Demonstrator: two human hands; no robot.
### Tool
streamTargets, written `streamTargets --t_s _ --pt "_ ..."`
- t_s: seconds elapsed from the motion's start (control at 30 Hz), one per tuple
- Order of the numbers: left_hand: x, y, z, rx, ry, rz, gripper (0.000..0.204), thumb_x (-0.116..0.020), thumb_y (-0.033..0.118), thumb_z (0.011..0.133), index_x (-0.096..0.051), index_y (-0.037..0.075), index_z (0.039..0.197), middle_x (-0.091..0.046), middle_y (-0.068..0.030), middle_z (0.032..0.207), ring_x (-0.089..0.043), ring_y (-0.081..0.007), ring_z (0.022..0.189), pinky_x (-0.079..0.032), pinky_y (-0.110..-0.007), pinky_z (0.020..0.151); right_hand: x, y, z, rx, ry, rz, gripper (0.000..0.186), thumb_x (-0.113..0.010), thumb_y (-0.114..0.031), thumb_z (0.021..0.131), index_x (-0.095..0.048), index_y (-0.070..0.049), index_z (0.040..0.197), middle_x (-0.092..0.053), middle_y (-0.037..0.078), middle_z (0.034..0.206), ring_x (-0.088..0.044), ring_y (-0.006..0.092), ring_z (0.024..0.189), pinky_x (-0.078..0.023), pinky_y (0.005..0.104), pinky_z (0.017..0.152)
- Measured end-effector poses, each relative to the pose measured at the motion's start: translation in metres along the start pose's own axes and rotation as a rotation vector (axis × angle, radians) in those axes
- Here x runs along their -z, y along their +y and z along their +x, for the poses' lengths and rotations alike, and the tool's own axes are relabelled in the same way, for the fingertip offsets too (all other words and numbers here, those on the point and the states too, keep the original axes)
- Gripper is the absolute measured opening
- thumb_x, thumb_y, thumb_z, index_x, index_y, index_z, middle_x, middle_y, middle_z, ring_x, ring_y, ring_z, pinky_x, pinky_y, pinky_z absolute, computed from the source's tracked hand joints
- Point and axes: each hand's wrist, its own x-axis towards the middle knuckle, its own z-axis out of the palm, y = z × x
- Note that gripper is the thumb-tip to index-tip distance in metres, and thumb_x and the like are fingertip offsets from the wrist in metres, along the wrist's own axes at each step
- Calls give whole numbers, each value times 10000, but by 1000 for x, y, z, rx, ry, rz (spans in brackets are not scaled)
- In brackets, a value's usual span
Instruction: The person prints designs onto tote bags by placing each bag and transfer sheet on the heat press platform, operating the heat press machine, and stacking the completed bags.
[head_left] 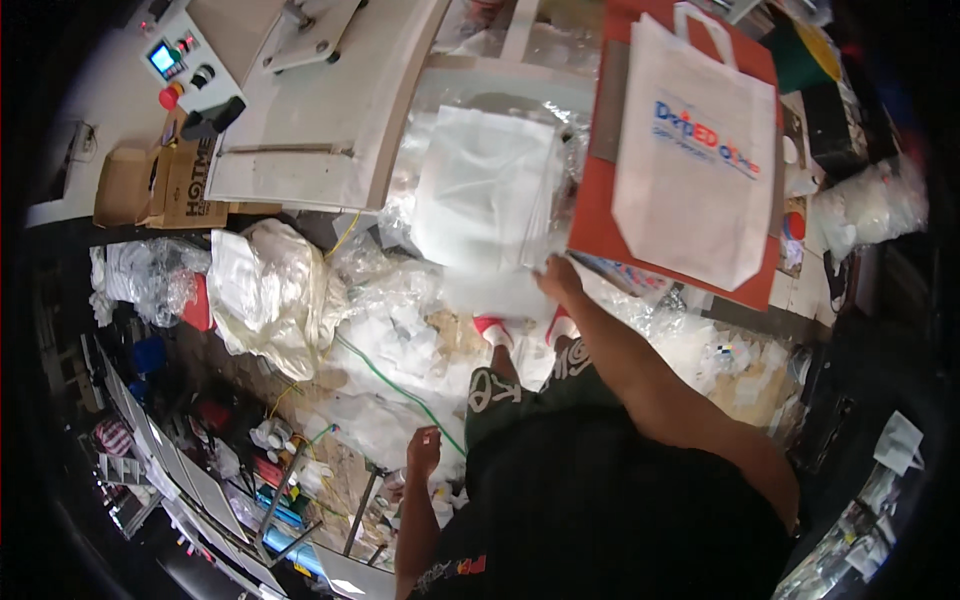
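My right hand (556, 278) reaches to the lower left corner of an orange board (590, 205), fingers curled at the edge beside a translucent sheet (492, 292); what they grip is unclear. On the board lies a white tote bag (690, 200) with coloured print, and another printed piece (625, 275) shows beneath. Left of the board, white sheets (480, 180) lie on crumpled plastic. My left hand (423, 450) hangs low with fingers curled, over the littered floor; whether it holds anything is hidden.
A machine (310, 140) with a control panel (185, 75) stands upper left, beside cardboard boxes (130, 185). Plastic-wrapped bundles (255, 295) lie below. Green cord (400, 395) crosses the scrap-strewn floor around my feet. Metal frames (280, 530) are lower left; a plastic bundle (870, 205) sits at right.
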Motion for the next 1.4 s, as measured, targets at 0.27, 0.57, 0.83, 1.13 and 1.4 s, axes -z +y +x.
streamTargets --t_s 0.27,0.57,0.83,1.13,1.4 --pt "35 -196 -83 288 -100 129 316 -647 343 903 -662 43 1003 -719 -145 890 -711 -268 832 -557 -386 743 -34 -94 121 -525 263 96 807 -750 -532 757 -478 75 1214 -581 267 1182 -611 411 1087 -514 457 936" --pt "43 -161 -47 270 -56 128 287 -695 328 868 -683 79 1012 -713 -156 1005 -703 -324 920 -563 -423 780 -40 -92 140 -791 380 289 858 -815 -375 693 -356 97 1242 -602 280 1129 -650 408 1025 -564 435 883" --pt "67 -14 40 119 67 -82 391 -689 330 897 -645 32 1147 -706 -134 1037 -682 -243 969 -542 -362 843 25 -144 87 31 498 285 405 -822 -307 690 -630 12 849 -624 260 1123 -627 431 981 -513 468 851" --pt "44 172 155 151 -699 -827 802 -526 615 933 -180 221 1540 -377 -127 1528 -388 -374 1358 -342 -591 1045 183 -151 -146 -166 -161 1221 486 -721 -50 811 -531 27 1252 -641 134 1088 -653 231 944 -564 375 821" --pt "33 285 88 34 -781 -481 808 -679 444 912 -200 210 1519 -503 -95 1378 -522 -320 1240 -467 -516 953 270 -147 -205 -138 62 1215 739 -757 -109 806 -371 -33 1432 -619 134 1182 -648 224 964 -543 359 833"
